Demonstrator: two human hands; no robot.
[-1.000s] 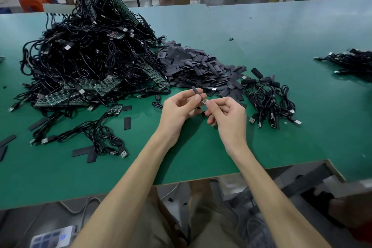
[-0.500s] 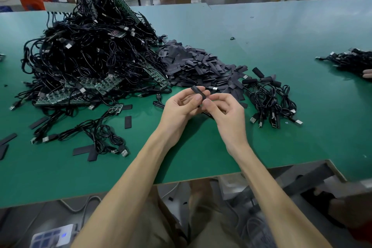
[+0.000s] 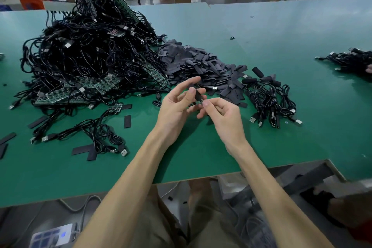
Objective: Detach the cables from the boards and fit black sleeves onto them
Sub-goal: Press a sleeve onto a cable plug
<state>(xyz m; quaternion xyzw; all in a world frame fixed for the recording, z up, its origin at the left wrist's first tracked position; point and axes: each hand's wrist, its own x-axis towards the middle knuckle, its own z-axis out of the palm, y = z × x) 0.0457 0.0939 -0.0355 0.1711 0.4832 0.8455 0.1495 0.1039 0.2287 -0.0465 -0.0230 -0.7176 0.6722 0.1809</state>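
Centrally, item one: black sleeve, pinched by the left hand between the thumb and a curled finger, with the forefinger raised straight and clear of it.
Position: held above the green table, toward its near edge and just in front of the pile of loose sleeves.
Long axis: near upright in the head view and leaning slightly, upper end toward the pile, lower end toward the right hand.

Item two: cable end, pinched between the right thumb and forefinger tips, at the sleeve's lower mouth. Whether it has entered cannot be told; the fingers cover the join.

Risk, as judged: the flat sleeve mouth may be collapsed, so the plug could catch on its lip and buckle the sleeve. A light pinch could also let the sleeve slip free.

Surrounding stock:
- heap of cables on boards, left
- sleeved cables, right
- loose cables, front left
- further cable bundle, far right
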